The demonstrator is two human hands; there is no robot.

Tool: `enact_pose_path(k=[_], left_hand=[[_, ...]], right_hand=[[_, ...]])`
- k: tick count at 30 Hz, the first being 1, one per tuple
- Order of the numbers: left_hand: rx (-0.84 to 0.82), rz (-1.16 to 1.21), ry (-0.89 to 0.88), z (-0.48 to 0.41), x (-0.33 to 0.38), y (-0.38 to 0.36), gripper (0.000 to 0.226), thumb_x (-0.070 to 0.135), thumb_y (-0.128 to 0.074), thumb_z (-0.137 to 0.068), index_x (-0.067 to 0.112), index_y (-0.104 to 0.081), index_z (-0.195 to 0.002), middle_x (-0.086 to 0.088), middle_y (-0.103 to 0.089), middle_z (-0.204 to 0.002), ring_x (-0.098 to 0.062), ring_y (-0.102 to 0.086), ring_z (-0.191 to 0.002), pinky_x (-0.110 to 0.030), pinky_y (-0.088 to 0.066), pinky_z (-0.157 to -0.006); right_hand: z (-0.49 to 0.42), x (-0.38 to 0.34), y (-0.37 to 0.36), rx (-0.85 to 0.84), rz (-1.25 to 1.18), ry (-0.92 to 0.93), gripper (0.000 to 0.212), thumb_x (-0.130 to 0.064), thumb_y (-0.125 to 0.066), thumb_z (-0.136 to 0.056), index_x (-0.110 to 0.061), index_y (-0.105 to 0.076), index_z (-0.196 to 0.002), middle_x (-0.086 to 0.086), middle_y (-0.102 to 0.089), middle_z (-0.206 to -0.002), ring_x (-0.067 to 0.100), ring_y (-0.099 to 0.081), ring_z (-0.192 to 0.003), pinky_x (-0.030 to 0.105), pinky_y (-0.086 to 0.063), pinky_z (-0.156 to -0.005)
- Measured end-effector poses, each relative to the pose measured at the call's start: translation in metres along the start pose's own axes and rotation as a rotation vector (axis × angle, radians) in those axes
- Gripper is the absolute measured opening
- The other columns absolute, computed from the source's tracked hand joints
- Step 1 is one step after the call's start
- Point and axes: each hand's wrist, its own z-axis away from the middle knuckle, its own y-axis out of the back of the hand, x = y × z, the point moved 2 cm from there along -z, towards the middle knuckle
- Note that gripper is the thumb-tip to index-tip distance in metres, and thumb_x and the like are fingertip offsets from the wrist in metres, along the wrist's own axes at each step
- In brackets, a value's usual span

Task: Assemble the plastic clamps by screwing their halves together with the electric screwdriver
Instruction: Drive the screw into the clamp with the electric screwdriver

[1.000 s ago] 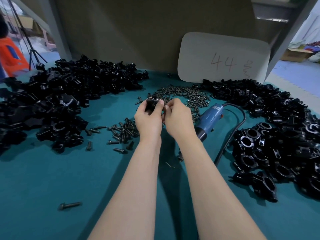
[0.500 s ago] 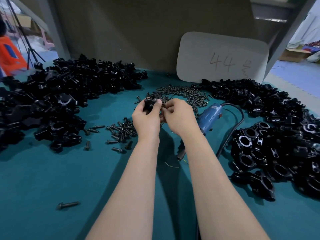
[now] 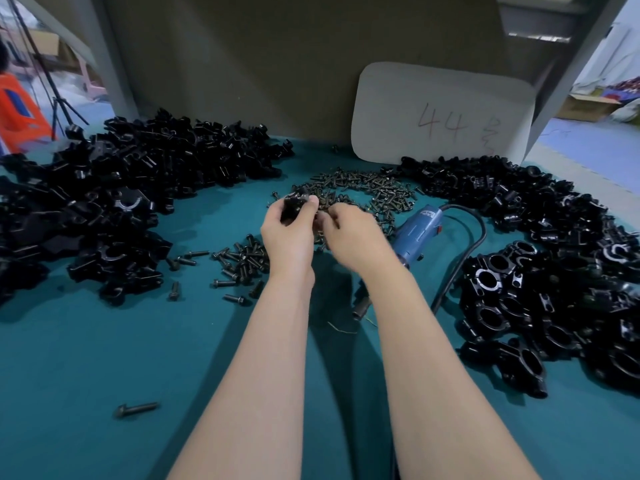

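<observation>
L hand (image 3: pixel 289 237) grip clamped on glossy black plastic clamp (image 3: pixel 295 202) over matte teal table (image 3: pixel 104 341). R hand (image 3: pixel 356 237) curled just beside it; can't tell its grip state.

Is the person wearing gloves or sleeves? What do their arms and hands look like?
No gloves at all! The left hand and the right hand are both bare. The left forearm and the right forearm are bare too, right down to the picture's bottom edge. No sleeve, watch or bracelet shows. The fingers are too hidden to check for rings.
</observation>
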Motion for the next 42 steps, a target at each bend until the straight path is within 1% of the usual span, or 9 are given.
enact_pose_path(k=[5, 9, 17, 20, 25, 29, 31, 37, 42], left_hand=[[-0.147, 0.341, 0.282, 0.0, -0.001, -0.003, 0.007, 0.006, -0.06, -0.093, 0.005, -0.054, -0.098, -0.015, -0.059, -0.1, -0.02, -0.062, -0.081, -0.024, -0.06, -0.07], [-0.24, 0.439, 0.437, 0.002, -0.001, -0.003, 0.021, 0.014, -0.061, -0.094, 0.0, -0.055, -0.108, -0.022, -0.067, -0.094, -0.022, -0.067, -0.079, -0.029, -0.059, -0.076], [-0.272, 0.477, 0.472, 0.003, -0.001, -0.002, 0.011, 0.01, -0.063, -0.091, -0.001, -0.058, -0.093, -0.022, -0.069, -0.085, -0.024, -0.068, -0.083, -0.026, -0.06, -0.07], [-0.189, 0.329, 0.317, -0.002, -0.001, -0.001, 0.006, 0.007, -0.063, -0.091, 0.002, -0.06, -0.092, -0.014, -0.065, -0.093, -0.021, -0.067, -0.082, -0.022, -0.059, -0.071], [0.014, -0.411, -0.039, -0.006, -0.002, 0.009, 0.009, 0.025, -0.067, -0.09, 0.017, -0.063, -0.091, 0.001, -0.065, -0.089, -0.016, -0.062, -0.079, -0.024, -0.05, -0.075], [0.147, -0.803, -0.201, -0.002, 0.0, 0.012, 0.015, 0.034, -0.064, -0.09, 0.02, -0.057, -0.091, 0.011, -0.056, -0.073, -0.005, -0.053, -0.061, -0.018, -0.034, -0.05], [0.145, -0.907, -0.225, 0.0, -0.001, 0.01, 0.016, 0.034, -0.064, -0.091, 0.021, -0.055, -0.09, 0.009, -0.053, -0.073, -0.015, -0.053, -0.065, -0.024, -0.038, -0.056], [0.092, -1.021, -0.287, 0.003, -0.004, 0.005, 0.014, 0.03, -0.064, -0.089, 0.017, -0.059, -0.092, 0.003, -0.056, -0.076, -0.022, -0.053, -0.07, -0.027, -0.038, -0.062], [0.072, -1.088, -0.288, 0.004, -0.005, 0.004, 0.021, 0.032, -0.063, -0.088, 0.013, -0.063, -0.096, -0.003, -0.061, -0.077, -0.025, -0.055, -0.067, -0.028, -0.039, -0.058]], right_hand=[[0.003, 0.046, 0.045, 0.157, 0.096, -0.444, 0.069, -0.049, -0.066, -0.084, -0.015, -0.039, -0.137, 0.016, -0.03, -0.144, 0.038, -0.039, -0.127, 0.042, -0.038, -0.101], [0.006, 0.065, 0.036, 0.019, 0.065, -0.582, 0.095, -0.049, -0.069, -0.081, -0.014, -0.012, -0.15, 0.018, -0.014, -0.149, 0.039, -0.043, -0.123, 0.041, -0.04, -0.098], [-0.001, 0.081, 0.047, 0.304, -0.63, -0.613, 0.047, -0.018, -0.069, -0.076, 0.003, -0.051, -0.113, 0.018, -0.063, -0.101, 0.029, -0.061, -0.088, 0.038, -0.055, -0.075], [0.003, 0.073, 0.059, 0.347, -1.192, -0.589, 0.014, -0.001, -0.064, -0.076, -0.002, -0.053, -0.085, 0.015, -0.061, -0.084, 0.025, -0.063, -0.078, 0.034, -0.059, -0.068], [0.005, 0.058, 0.064, 0.409, -1.699, -0.523, 0.014, 0.006, -0.052, -0.083, -0.006, -0.046, -0.088, 0.013, -0.05, -0.097, 0.026, -0.06, -0.081, 0.042, -0.055, -0.076], [0.006, 0.057, 0.064, 0.526, -1.854, -0.473, 0.024, -0.023, -0.066, -0.089, -0.011, -0.05, -0.103, 0.009, -0.057, -0.102, 0.026, -0.063, -0.085, 0.048, -0.053, -0.087], [0.005, 0.058, 0.062, 0.579, -1.873, -0.466, 0.039, -0.039, -0.062, -0.091, -0.013, -0.048, -0.116, 0.01, -0.058, -0.113, 0.027, -0.063, -0.096, 0.048, -0.053, -0.088], [0.004, 0.054, 0.055, 0.725, -1.855, -0.464, 0.026, -0.04, -0.062, -0.091, -0.017, -0.05, -0.087, 0.003, -0.061, -0.096, 0.019, -0.064, -0.085, 0.044, -0.051, -0.095], [0.008, 0.053, 0.05, 0.788, -1.823, -0.526, 0.034, -0.052, -0.064, -0.085, -0.022, -0.051, -0.084, -0.003, -0.061, -0.089, 0.012, -0.064, -0.076, 0.028, -0.054, -0.079]])
